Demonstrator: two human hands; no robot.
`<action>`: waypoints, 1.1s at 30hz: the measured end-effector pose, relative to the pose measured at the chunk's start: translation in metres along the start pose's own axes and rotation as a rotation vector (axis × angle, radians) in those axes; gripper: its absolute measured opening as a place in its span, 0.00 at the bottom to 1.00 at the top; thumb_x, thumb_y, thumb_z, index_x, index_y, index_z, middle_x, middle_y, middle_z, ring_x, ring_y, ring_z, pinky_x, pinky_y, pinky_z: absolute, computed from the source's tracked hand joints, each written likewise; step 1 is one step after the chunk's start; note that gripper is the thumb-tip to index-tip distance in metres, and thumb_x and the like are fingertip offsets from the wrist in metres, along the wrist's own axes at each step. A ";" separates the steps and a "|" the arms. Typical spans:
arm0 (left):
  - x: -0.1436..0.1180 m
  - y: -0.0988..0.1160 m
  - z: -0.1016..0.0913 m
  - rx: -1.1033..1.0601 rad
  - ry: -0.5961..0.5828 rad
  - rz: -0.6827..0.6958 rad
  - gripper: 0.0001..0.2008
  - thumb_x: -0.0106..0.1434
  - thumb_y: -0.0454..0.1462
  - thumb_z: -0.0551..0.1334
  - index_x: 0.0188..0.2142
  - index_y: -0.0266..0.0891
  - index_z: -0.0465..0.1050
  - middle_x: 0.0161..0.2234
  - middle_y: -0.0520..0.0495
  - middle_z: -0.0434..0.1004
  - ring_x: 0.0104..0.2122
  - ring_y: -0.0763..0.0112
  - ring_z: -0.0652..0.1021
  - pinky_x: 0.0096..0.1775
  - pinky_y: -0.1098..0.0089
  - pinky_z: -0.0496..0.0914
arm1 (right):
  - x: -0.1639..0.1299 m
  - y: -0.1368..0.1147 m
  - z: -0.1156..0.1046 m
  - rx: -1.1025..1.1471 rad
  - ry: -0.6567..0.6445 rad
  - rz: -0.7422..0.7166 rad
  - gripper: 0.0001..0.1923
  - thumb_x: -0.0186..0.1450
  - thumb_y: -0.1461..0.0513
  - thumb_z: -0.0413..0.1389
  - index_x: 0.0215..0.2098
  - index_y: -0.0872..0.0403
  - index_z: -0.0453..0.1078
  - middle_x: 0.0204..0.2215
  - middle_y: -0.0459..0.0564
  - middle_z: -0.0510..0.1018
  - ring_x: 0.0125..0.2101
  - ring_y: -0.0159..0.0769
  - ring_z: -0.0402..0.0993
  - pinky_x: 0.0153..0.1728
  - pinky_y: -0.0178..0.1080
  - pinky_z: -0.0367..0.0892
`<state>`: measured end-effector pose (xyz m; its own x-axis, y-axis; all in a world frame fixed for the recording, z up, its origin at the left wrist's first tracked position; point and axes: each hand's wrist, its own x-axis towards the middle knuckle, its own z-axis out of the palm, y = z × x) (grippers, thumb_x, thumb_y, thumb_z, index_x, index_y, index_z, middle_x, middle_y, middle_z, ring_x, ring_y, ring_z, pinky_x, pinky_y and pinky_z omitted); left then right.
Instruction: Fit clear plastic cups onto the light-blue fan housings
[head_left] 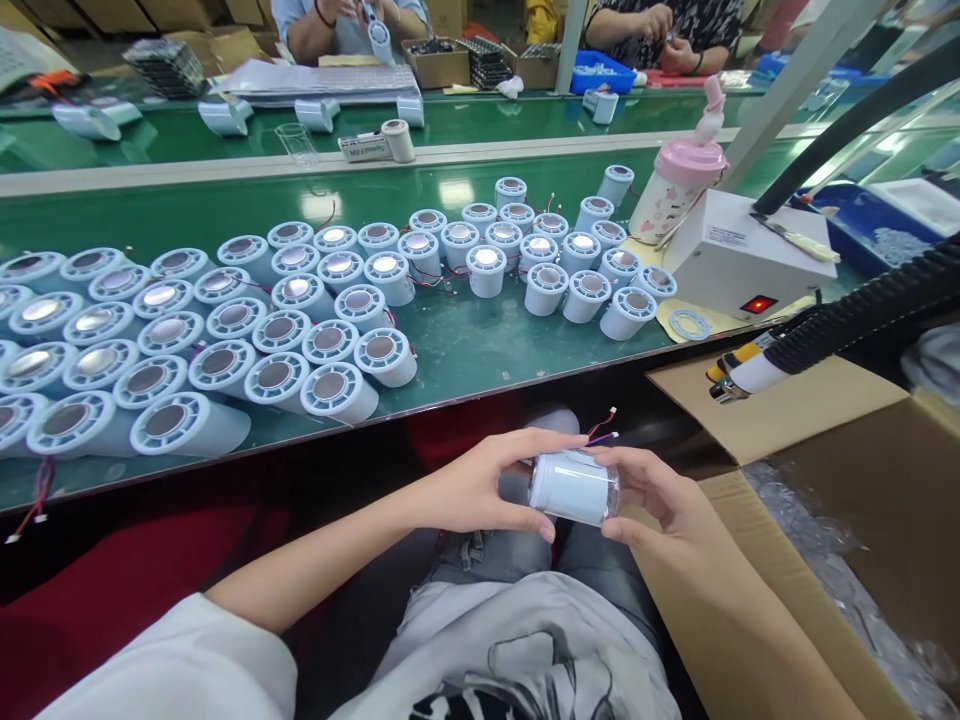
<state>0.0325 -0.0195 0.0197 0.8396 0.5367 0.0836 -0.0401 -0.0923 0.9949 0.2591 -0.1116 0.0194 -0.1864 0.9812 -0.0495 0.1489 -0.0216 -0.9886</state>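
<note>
Above my lap, my left hand (pixel 510 475) and my right hand (pixel 664 500) hold a light-blue cylindrical housing (pixel 574 487) on its side between them. A clear plastic cover shows around its right end, where my right fingers and thumb grip it. My left fingers and thumb close on the other end. Thin red and blue wires with small white connectors (pixel 613 412) stick up behind the housing. Many matching housings (pixel 330 392) stand on the green bench (pixel 480 345) in front of me, most with a round metallic disc on top.
To my right, an open cardboard box (pixel 750 540) holds clear plastic covers (pixel 825 560). A black hose with a metal-tipped nozzle (pixel 739 385) hangs over it. A white device (pixel 750 255) and a pink-lidded cup (pixel 679 185) stand on the bench. Two co-workers sit opposite.
</note>
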 end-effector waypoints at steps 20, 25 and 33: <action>-0.002 0.003 0.001 0.041 -0.005 -0.008 0.36 0.52 0.37 0.72 0.60 0.48 0.65 0.61 0.42 0.65 0.59 0.56 0.68 0.55 0.62 0.68 | 0.006 0.007 0.006 0.407 0.051 0.295 0.21 0.61 0.49 0.62 0.46 0.52 0.66 0.34 0.47 0.76 0.29 0.32 0.74 0.29 0.35 0.74; -0.001 0.004 -0.001 0.031 -0.021 0.009 0.36 0.52 0.35 0.72 0.60 0.47 0.65 0.60 0.42 0.65 0.59 0.57 0.68 0.55 0.63 0.68 | 0.007 0.008 0.008 0.436 0.002 0.366 0.23 0.63 0.45 0.57 0.43 0.54 0.64 0.26 0.46 0.77 0.24 0.33 0.77 0.25 0.33 0.72; -0.002 0.000 0.002 -0.044 -0.018 -0.011 0.37 0.51 0.33 0.73 0.60 0.47 0.65 0.59 0.42 0.67 0.57 0.58 0.70 0.56 0.62 0.68 | 0.010 0.010 0.013 0.551 -0.008 0.440 0.27 0.60 0.40 0.56 0.39 0.54 0.66 0.20 0.45 0.76 0.18 0.32 0.75 0.17 0.29 0.68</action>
<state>0.0325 -0.0224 0.0197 0.8496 0.5224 0.0720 -0.0544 -0.0490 0.9973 0.2458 -0.1045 0.0072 -0.2294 0.8578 -0.4599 -0.3011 -0.5119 -0.8046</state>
